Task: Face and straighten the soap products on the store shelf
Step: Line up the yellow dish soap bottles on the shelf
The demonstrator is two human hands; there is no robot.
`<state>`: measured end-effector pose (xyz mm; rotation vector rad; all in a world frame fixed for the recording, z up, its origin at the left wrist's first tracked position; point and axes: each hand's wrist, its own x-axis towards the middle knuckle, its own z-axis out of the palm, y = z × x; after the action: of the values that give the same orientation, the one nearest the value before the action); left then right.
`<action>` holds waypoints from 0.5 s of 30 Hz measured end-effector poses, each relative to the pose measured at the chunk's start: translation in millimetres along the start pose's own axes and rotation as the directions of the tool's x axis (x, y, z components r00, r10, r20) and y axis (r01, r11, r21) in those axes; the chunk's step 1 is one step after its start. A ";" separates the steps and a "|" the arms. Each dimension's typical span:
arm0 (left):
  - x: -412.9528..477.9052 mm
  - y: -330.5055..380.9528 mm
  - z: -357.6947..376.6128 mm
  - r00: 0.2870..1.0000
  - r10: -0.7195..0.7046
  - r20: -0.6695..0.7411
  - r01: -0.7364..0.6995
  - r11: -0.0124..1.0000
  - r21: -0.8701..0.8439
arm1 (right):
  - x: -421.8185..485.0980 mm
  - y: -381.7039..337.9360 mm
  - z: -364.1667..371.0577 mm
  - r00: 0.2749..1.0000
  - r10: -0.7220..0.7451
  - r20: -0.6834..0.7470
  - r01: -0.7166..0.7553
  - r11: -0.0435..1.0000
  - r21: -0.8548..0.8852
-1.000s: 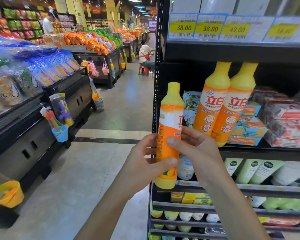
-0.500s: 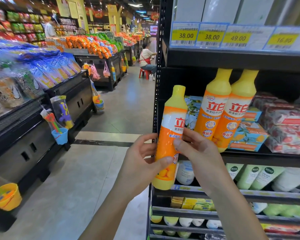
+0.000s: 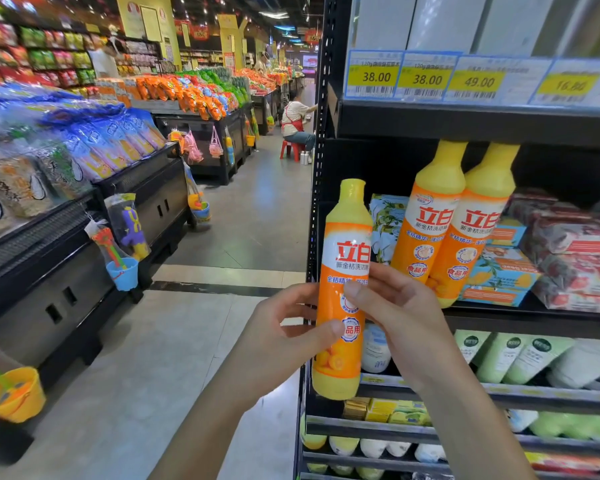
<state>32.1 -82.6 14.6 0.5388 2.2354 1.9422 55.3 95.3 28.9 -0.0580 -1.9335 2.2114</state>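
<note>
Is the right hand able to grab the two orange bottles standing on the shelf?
Probably not right now. The right hand is busy holding the held bottle with the left hand. Nothing stands between it and the two shelf bottles, so once it lets go the way looks free.

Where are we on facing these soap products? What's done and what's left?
Done: the pair of matching bottles on the shelf shows its labels forward, though it looks tilted. In hand: the left hand and right hand grip the orange bottle in front of the shelf, label toward the camera. Left: probably set it upright beside the pair, straighten those, then square the red packs.
</note>
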 end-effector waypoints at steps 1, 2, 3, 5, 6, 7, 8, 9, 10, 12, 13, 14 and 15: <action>-0.3 -0.7 0.8 1.000 -0.004 -0.001 0.004 1.000 0.008 | -0.8 0.3 0.5 1.000 -0.011 -0.006 0.011 1.000 -0.002; -0.9 -1.3 2.4 1.000 -0.008 0.000 0.008 1.000 0.008 | -1.7 0.4 1.4 1.000 -0.022 -0.014 0.021 1.000 -0.007; -1.7 -1.9 4.6 1.000 -0.013 -0.001 0.013 1.000 0.006 | -2.2 0.8 2.3 0.999 -0.031 -0.022 0.031 0.999 -0.014; -2.4 -3.2 8.9 1.000 -0.016 -0.019 0.017 1.000 0.006 | -2.3 2.3 2.5 0.998 -0.040 -0.040 0.039 0.999 -0.032; -2.6 -4.0 10.4 0.999 -0.015 -0.031 0.016 1.000 0.006 | -2.2 2.4 2.6 0.998 -0.039 -0.043 0.037 0.999 -0.040; -2.6 -4.8 11.3 0.999 -0.016 -0.040 0.016 1.000 0.005 | -2.2 2.5 2.6 0.998 -0.038 -0.042 0.036 0.998 -0.049; -2.7 -5.5 11.8 0.999 -0.018 -0.043 0.018 1.000 0.004 | -2.2 2.1 2.5 0.999 -0.038 -0.037 0.035 0.997 -0.065; -2.9 -6.0 12.0 0.999 -0.020 -0.043 0.020 1.000 0.004 | -2.3 1.8 2.5 0.999 -0.039 -0.029 0.037 0.996 -0.082; -2.7 -6.7 12.1 0.999 -0.022 -0.042 0.022 1.000 0.003 | -2.7 1.3 2.7 0.999 -0.040 -0.019 0.038 0.995 -0.094; -2.3 -7.5 12.5 0.999 -0.026 -0.047 0.026 1.000 -0.009 | -4.0 0.6 2.1 0.999 -0.038 -0.006 0.038 0.994 -0.098; -2.3 -7.7 12.8 0.998 -0.031 -0.053 0.030 0.999 -0.017 | -4.8 0.5 1.9 0.999 -0.036 0.000 0.036 0.995 -0.095; -2.1 -7.7 13.3 0.998 -0.035 -0.060 0.034 0.999 -0.023 | -6.0 0.0 1.9 0.999 -0.035 0.006 0.036 0.995 -0.093; -2.1 -8.0 13.8 0.997 -0.037 -0.065 0.036 0.999 -0.025 | -6.9 0.3 1.8 0.999 -0.037 0.006 0.037 0.995 -0.093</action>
<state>37.1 -71.3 4.3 0.4343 2.2408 1.9939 61.7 92.2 28.2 -0.0308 -2.0229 2.0986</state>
